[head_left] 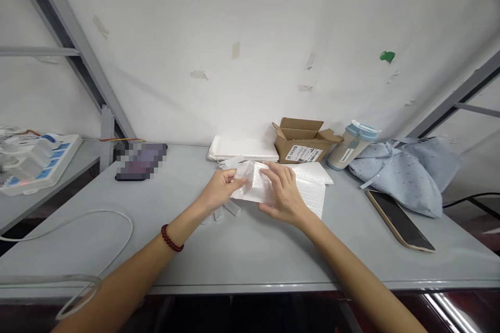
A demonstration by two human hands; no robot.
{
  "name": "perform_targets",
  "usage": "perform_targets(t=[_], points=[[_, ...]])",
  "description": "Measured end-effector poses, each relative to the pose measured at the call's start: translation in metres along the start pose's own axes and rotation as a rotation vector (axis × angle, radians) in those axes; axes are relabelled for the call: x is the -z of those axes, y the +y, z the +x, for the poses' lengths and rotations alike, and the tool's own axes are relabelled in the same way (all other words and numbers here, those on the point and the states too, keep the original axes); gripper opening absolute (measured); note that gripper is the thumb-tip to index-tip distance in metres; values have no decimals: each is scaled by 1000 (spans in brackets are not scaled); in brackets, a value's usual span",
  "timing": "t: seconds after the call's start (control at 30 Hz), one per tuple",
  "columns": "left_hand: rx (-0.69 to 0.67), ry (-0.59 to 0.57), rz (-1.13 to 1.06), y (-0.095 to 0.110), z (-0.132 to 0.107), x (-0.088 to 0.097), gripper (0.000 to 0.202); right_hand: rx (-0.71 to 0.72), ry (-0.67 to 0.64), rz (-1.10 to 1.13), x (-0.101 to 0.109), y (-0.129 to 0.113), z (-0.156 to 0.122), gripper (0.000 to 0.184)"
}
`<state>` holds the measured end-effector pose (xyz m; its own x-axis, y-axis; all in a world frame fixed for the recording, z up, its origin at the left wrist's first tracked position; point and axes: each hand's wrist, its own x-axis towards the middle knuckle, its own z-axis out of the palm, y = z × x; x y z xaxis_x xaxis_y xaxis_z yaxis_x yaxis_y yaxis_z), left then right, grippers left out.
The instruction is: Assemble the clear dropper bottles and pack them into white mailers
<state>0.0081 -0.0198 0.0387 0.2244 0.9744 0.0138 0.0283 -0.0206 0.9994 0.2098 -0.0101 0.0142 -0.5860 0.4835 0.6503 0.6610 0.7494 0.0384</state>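
My left hand pinches the left end of a white bubble mailer held just above the grey table; a red bead bracelet sits on that wrist. My right hand lies over the mailer's right part, fingers curled on it. Under and beside it lies a stack of more white bubble mailers. A small clear plastic piece rests on the table below my left hand.
An open cardboard box and a flat white stack stand at the wall. A blue-lidded cup, light blue cloth and a phone lie right. A dark pixelated device, power strip and white cable lie left.
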Motion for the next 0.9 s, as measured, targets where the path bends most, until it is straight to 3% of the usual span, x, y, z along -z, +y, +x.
perform_targets(t=[0.33,0.47,0.6,0.73,0.9], points=[[-21,85,55,-3,6,8,27,-23,91,-13,1,5,1,51],[-99,312,178,-6,16,29,27,-89,132,-37,1,14,0,45],[-177,515,522,-14,27,53,23,-126,147,-42,2,22,-1,42],[-172,465,694,-26,35,64,28,-151,135,-55,2,25,-1,41],[-207,437,754,-38,40,66,32,-172,91,-65,0,25,-1,38]])
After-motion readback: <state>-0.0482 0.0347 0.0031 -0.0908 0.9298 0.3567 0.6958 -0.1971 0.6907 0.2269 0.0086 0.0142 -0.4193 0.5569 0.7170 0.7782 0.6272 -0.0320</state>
